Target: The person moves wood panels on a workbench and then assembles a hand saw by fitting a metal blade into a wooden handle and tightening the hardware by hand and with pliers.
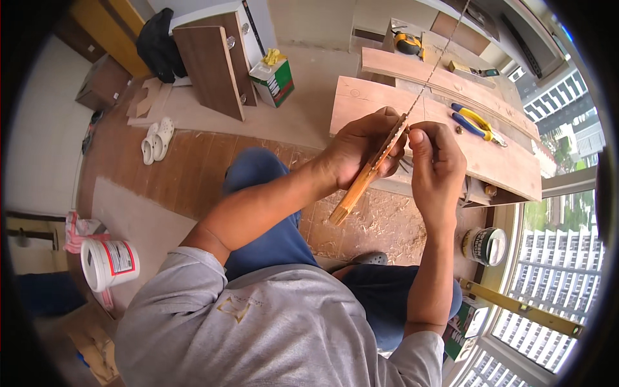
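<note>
A slim wooden stick [354, 193] slants across the middle, its squared end toward me. My left hand [361, 145] is closed around its upper part. A light, beaded-looking line runs along the stick's side, and a thin twisted cord or wire [433, 74] stretches from its far end to the top edge. Beside that far end, my right hand [440, 161] has its fingers curled in a pinch; what lies between them is hidden. Beyond my hands, pliers [476, 122] with blue and yellow handles rest on a pale wooden board [367, 103].
A second board [445, 84] lies farther back, near a yellow-black tape measure [407, 44]. Wood shavings [374, 222] litter the floor. Around me are a green-white box [273, 80], white clogs [158, 138], a white bucket [109, 264], a paint can [483, 246] and a yellow level [522, 309].
</note>
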Demonstrator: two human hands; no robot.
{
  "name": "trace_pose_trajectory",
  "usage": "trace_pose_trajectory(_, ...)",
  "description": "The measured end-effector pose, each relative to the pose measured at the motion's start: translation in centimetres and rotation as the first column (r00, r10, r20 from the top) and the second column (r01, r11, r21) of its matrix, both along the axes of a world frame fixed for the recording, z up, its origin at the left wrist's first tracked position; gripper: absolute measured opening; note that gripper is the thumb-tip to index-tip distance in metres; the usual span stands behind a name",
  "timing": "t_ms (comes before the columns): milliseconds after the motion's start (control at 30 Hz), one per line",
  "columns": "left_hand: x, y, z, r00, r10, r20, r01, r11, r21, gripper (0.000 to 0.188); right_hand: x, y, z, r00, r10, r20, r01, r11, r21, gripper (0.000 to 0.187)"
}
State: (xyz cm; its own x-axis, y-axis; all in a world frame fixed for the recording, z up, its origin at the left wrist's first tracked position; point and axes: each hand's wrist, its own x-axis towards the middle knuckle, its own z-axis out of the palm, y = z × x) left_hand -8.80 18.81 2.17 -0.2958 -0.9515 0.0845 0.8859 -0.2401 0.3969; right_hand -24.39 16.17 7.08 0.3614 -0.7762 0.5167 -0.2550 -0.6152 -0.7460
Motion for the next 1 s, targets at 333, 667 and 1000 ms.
trace_pose_trajectory(333, -0.5, 0.3, 0.2, 1.0, 0.0, 0.016, -0.001, 0.998, 0.06, 0.019, -0.5, 0.4, 0.0, 0.983, 0.089, 0.158, -0.112, 0.984, 0.14, 0.021)
trace_pose_trajectory(667, -0.3, 0.0, -0.1, 1.0, 0.014, -0.013, -0.014, 1.0, 0.02, 0.017, -1.2, -0.4, -0.1, 0.996, -0.012, 0.086, -0.004, 0.982, 0.188, 0.023)
trace_pose_trajectory(1000, -0.2, 0.3, 0.3, 1.0, 0.023, -0.012, -0.023, 0.998, 0.06, 0.018, -1.4, -0.7, -0.7, 0.999, -0.016, -0.042, 0.024, 0.983, 0.182, 0.027)
